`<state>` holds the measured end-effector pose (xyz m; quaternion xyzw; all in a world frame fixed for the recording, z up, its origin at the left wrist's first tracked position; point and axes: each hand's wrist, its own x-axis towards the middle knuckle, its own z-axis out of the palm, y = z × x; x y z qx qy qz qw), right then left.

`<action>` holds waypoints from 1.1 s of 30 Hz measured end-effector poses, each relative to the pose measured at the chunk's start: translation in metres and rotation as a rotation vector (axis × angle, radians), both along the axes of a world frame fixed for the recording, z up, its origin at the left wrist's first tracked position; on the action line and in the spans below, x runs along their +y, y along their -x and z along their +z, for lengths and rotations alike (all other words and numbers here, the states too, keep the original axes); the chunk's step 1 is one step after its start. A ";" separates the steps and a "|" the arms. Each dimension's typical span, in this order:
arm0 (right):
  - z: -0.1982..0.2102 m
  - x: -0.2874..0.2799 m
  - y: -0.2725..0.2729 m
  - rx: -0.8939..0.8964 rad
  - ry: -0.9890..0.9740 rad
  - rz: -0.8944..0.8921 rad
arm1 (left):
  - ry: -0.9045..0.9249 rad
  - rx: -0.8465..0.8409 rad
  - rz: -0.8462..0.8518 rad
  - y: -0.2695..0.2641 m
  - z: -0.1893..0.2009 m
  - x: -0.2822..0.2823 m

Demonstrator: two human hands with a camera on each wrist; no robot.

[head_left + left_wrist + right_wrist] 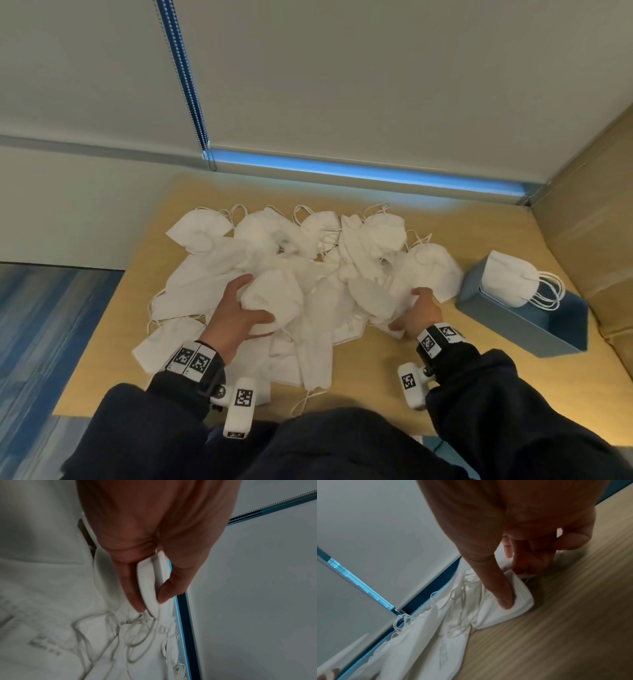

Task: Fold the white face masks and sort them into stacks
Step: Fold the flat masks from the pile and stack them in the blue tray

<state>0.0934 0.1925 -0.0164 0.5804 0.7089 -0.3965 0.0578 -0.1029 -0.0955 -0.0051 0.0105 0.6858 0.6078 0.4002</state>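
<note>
Desk: wooden desk [394,373] under a drawn blind.
Left hand [236,315]: fingers [132,588] pinch a mask [149,588] atop the pile [212,274].
Right hand [419,311]: fingers curled on a mask edge [520,596] — pile's right rim.
Bin [534,329]: just right, nearer the right hand — folded masks [510,281] inside.

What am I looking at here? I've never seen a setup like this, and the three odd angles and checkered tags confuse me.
No machine: a person wears three cameras, one on the head and one on each wrist. The head view looks down at a wooden table with a loose pile of white face masks. A blue bin on the right holds folded masks. The left hand grips one mask, shown close up in the left wrist view. The right hand pinches another mask's edge. The checkered tags sit on the wristbands.
</note>
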 end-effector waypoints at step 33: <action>0.082 -0.111 0.068 0.467 0.516 0.227 | 0.011 0.243 -0.188 -0.001 0.058 0.020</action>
